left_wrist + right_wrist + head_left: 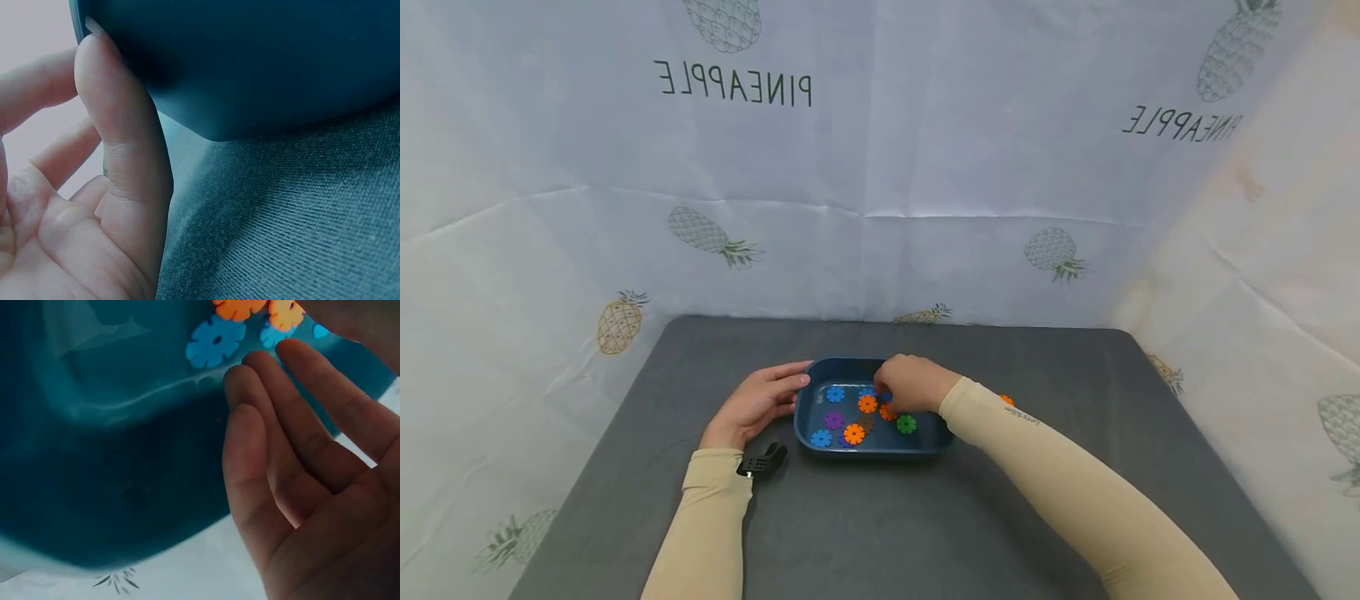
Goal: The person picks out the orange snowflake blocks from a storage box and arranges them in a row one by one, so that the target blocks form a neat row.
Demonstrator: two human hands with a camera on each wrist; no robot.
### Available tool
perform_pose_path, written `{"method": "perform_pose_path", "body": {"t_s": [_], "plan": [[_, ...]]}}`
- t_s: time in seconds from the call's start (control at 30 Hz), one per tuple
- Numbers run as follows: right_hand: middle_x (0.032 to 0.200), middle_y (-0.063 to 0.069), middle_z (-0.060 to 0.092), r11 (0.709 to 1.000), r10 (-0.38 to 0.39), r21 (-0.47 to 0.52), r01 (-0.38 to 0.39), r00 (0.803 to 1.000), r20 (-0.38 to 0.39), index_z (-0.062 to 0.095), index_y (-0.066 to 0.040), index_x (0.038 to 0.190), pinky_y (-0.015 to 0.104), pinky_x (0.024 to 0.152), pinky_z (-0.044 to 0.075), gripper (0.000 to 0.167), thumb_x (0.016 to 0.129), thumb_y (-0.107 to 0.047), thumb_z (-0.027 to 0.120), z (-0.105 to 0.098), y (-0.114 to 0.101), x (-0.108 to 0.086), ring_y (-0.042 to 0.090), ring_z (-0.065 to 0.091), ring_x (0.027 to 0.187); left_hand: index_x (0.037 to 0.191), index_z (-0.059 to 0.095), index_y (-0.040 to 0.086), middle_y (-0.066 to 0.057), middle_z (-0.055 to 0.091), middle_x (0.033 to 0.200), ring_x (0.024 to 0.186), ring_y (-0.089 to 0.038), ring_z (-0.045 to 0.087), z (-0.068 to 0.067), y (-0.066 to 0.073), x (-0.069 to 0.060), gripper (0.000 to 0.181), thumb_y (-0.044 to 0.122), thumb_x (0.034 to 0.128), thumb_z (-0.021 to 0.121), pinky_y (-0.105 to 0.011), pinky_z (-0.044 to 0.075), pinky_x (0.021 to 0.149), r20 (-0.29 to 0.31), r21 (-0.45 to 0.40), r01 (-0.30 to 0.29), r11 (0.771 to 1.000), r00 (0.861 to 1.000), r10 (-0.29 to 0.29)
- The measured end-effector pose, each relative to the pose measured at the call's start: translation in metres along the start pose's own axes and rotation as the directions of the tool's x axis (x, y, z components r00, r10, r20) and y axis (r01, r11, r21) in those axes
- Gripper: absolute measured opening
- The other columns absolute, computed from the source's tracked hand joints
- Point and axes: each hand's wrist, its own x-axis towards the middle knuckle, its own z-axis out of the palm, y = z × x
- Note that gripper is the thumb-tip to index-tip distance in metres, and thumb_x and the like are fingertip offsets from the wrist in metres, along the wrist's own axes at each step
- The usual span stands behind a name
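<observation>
A dark blue tray (880, 454) holds several flower-shaped plastic discs, among them a purple one (834, 421), a green one (906, 424) and orange (853, 433) and light blue (836, 394) ones. At the tray's left end, my left hand (758, 404) touches the outer wall and rim, its fingers mostly straight. The left wrist view has the thumb (119, 125) against the tray's edge. My right hand (917, 383) reaches down into the tray, its thumb beside an orange disc (887, 412). Its fingers (300, 437) curve loosely near a light blue disc (215, 342); no grip shows.
The tray stands on a dark grey table (820, 533). Another orange disc (1006, 400) lies right of the tray, partly behind the right sleeve (1052, 458). A black band (763, 460) is on the left wrist. Pineapple-print cloth (880, 167) hangs behind and at the sides.
</observation>
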Motion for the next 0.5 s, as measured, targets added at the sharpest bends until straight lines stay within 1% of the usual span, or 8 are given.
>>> {"method": "perform_pose_path", "body": {"t_s": [0.1, 0.27, 0.4, 0.5], "plan": [[0.117, 0.005, 0.079, 1.000, 0.021, -0.014, -0.021, 1.000, 0.001, 0.080, -0.010, 0.122, 0.039, 0.092, 0.062, 0.027, 0.096, -0.017, 0.084, 0.002, -0.003, 0.000, 0.018, 0.071, 0.096, 0.162, 0.050, 0.009, -0.005, 0.071, 0.130, 0.090, -0.011, 0.067, 0.002, 0.001, 0.001, 0.063, 0.032, 0.1071, 0.071, -0.026, 0.062, 0.084, -0.006, 0.011, 0.008, 1.000, 1.000, -0.008], [0.107, 0.003, 0.078, 0.998, 0.049, -0.026, -0.049, 0.999, -0.003, 0.080, -0.009, 0.116, 0.038, 0.088, 0.063, 0.025, 0.093, -0.017, 0.087, 0.004, -0.006, 0.000, 0.016, 0.068, 0.087, 0.161, 0.052, 0.010, -0.007, 0.072, 0.131, 0.088, -0.012, 0.067, 0.003, 0.002, 0.002, 0.062, 0.033, 0.1066, 0.072, -0.025, 0.062, 0.083, -0.020, 0.016, 0.016, 1.000, 1.000, -0.016], [0.098, 0.000, 0.077, 0.997, 0.052, -0.049, -0.052, 0.999, -0.004, 0.081, -0.011, 0.108, 0.036, 0.083, 0.062, 0.018, 0.093, -0.017, 0.087, 0.008, -0.007, 0.002, 0.014, 0.066, 0.080, 0.162, 0.051, 0.011, -0.005, 0.072, 0.131, 0.088, -0.011, 0.067, 0.003, 0.001, 0.002, 0.063, 0.034, 0.1068, 0.071, -0.025, 0.062, 0.083, -0.013, 0.017, 0.013, 1.000, 1.000, -0.012], [0.094, -0.001, 0.076, 0.996, 0.042, -0.073, -0.043, 0.999, -0.012, 0.081, -0.013, 0.104, 0.035, 0.082, 0.062, 0.014, 0.093, -0.017, 0.087, 0.012, -0.008, 0.004, 0.013, 0.064, 0.077, 0.162, 0.051, 0.011, -0.002, 0.072, 0.127, 0.088, -0.010, 0.067, 0.002, 0.000, 0.001, 0.063, 0.033, 0.1073, 0.071, -0.026, 0.061, 0.083, -0.010, 0.016, 0.011, 1.000, 1.000, -0.011]]}}
